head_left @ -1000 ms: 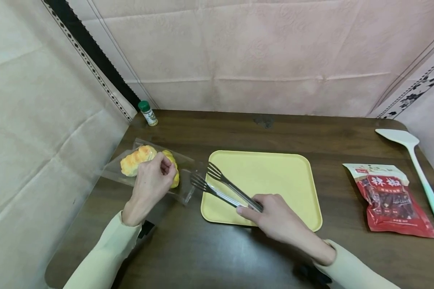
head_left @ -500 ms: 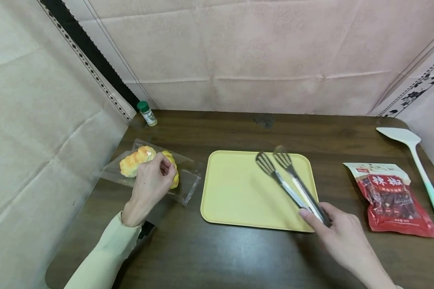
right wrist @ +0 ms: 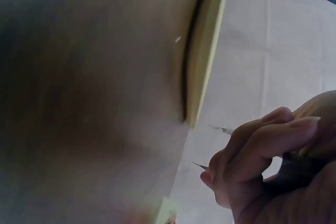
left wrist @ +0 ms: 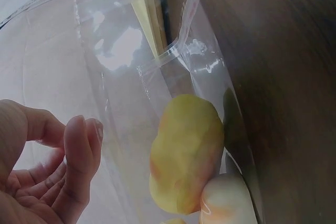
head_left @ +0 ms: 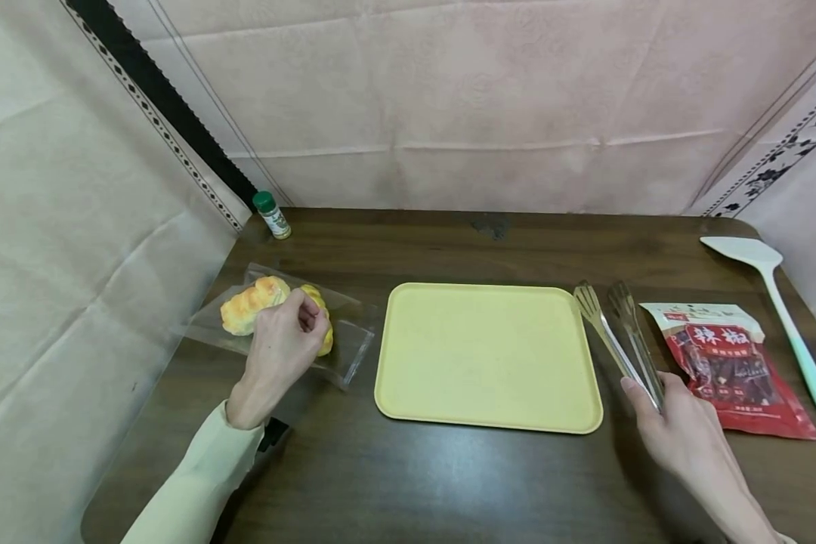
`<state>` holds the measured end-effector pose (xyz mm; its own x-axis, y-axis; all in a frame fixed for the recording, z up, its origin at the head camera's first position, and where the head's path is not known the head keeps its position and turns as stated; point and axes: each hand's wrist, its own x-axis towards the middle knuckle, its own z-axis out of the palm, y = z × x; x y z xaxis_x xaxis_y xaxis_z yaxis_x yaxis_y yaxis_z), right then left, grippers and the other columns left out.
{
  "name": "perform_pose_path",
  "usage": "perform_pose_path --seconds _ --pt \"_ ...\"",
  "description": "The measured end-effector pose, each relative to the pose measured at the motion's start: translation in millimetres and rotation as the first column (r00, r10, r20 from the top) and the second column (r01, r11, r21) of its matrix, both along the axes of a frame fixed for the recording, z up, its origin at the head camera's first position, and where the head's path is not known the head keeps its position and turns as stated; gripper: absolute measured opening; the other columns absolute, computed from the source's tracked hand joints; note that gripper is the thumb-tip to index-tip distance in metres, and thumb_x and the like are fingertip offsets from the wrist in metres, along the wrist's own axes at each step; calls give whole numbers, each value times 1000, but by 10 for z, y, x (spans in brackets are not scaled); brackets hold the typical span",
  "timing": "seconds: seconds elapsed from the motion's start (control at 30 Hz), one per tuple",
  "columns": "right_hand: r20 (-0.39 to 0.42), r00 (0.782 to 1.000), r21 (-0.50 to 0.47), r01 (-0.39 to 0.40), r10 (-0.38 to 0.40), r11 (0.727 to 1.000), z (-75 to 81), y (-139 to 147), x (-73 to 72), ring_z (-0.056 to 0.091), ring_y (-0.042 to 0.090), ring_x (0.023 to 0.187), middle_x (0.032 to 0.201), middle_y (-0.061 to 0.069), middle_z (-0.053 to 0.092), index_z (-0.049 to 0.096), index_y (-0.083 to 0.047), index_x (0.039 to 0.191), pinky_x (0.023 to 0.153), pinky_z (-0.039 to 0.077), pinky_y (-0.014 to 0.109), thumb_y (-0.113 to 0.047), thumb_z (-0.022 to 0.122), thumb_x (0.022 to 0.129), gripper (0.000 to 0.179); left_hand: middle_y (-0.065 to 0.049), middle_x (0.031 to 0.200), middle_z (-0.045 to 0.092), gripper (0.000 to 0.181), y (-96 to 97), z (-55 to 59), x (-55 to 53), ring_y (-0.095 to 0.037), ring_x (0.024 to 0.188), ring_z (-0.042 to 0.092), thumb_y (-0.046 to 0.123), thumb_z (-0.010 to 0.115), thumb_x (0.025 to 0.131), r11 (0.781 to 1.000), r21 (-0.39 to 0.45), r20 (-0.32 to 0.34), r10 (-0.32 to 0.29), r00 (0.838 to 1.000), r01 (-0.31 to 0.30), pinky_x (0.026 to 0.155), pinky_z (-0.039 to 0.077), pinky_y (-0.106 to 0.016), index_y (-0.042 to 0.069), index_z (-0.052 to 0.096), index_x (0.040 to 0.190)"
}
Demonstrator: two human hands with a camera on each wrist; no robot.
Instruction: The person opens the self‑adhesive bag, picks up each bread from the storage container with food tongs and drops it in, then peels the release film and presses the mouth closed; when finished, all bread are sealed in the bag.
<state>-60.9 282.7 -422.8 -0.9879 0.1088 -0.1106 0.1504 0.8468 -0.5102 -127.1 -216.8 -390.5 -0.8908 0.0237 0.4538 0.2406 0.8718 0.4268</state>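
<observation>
My left hand (head_left: 287, 332) pinches the edge of a clear plastic bag (head_left: 353, 340) at the left of the table. Inside the bag lie a golden-white bread roll (head_left: 253, 304) and a yellow bread roll (left wrist: 186, 153), partly behind the hand in the head view. On the right, my right hand (head_left: 687, 431) grips metal tongs (head_left: 629, 355) by their handle end. The slotted tips of the tongs stand apart with nothing between them, beside the right edge of a pale yellow tray (head_left: 489, 359). Only slivers of the tongs show in the right wrist view.
A red bag of dried chillies (head_left: 734, 370) lies just right of the tongs. Beyond it is a pale green spatula (head_left: 792, 310). At the back left stands a small green-capped bottle (head_left: 272, 215). Cloth-covered walls (head_left: 476, 113) border the table.
My right hand has carried the tongs from the tray's left side, across it, to beyond its right edge. The left hand stays at the bread bag.
</observation>
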Motion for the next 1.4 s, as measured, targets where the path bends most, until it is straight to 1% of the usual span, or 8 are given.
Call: perform_pose_path --seconds 0.3,0.4,0.5,0.63,0.77,0.9,1.07,1.4 --pt "112 994 59 -18 11 998 -29 85 -128 61 72 110 119 56 55 32 28 142 80 52 71 -43 40 116 76 -10 70 71 8 -8 -3 4 -18 56 63 -1 69 92 1000 -5 -10 -3 1000 3 56 51 -29 2 65 86" --pt "167 986 61 -22 11 998 -10 70 -154 66 65 100 104 51 60 24 29 143 80 53 67 -43 40 116 78 -10 70 71 8 -7 -3 7 -18 55 63 -1 70 92 1000 -9 -17 -6 1000 6 56 51 -30 2 65 86" --pt "216 976 36 -22 13 999 19 52 -168 77 45 78 81 32 68 19 29 145 75 55 58 -44 40 116 81 -11 70 71 8 -7 -1 11 -18 56 63 -1 70 92 1000 -12 -17 -9 1000 9 56 51 -30 2 65 86" --pt "238 970 53 -66 51 996 50 49 -192 74 27 57 61 9 69 31 28 129 63 52 46 -48 42 115 78 -11 71 72 8 -9 2 15 -18 56 63 0 70 92 1000 -12 -8 -7 1000 7 56 51 -30 2 65 86" --pt "181 980 153 -115 87 981 58 68 -222 68 35 62 64 17 66 46 17 100 58 48 49 -48 51 112 66 -11 71 72 8 -12 2 14 -19 56 63 0 70 92 1000 -9 5 -8 1000 8 57 52 -30 2 65 86" --pt "187 980 211 -110 70 971 80 65 -228 63 36 62 72 26 61 53 9 87 54 45 48 -55 56 109 68 -11 71 72 8 -12 2 11 -18 57 63 0 70 92 1000 -6 15 -9 1000 9 57 52 -30 2 65 86" --pt "259 965 226 -106 45 968 112 43 -240 61 29 63 71 20 61 57 2 82 53 44 43 -64 56 106 70 -11 71 71 9 -18 9 7 -18 56 62 0 71 92 1000 -4 15 -14 1000 15 56 51 -28 2 65 85" --pt "262 964 243 -114 48 963 223 36 -199 59 29 62 70 16 60 60 1 89 52 41 42 -76 52 102 79 -11 69 69 13 -33 35 6 -18 55 59 2 73 92 1000 -6 33 -29 999 29 56 49 -27 3 65 82"
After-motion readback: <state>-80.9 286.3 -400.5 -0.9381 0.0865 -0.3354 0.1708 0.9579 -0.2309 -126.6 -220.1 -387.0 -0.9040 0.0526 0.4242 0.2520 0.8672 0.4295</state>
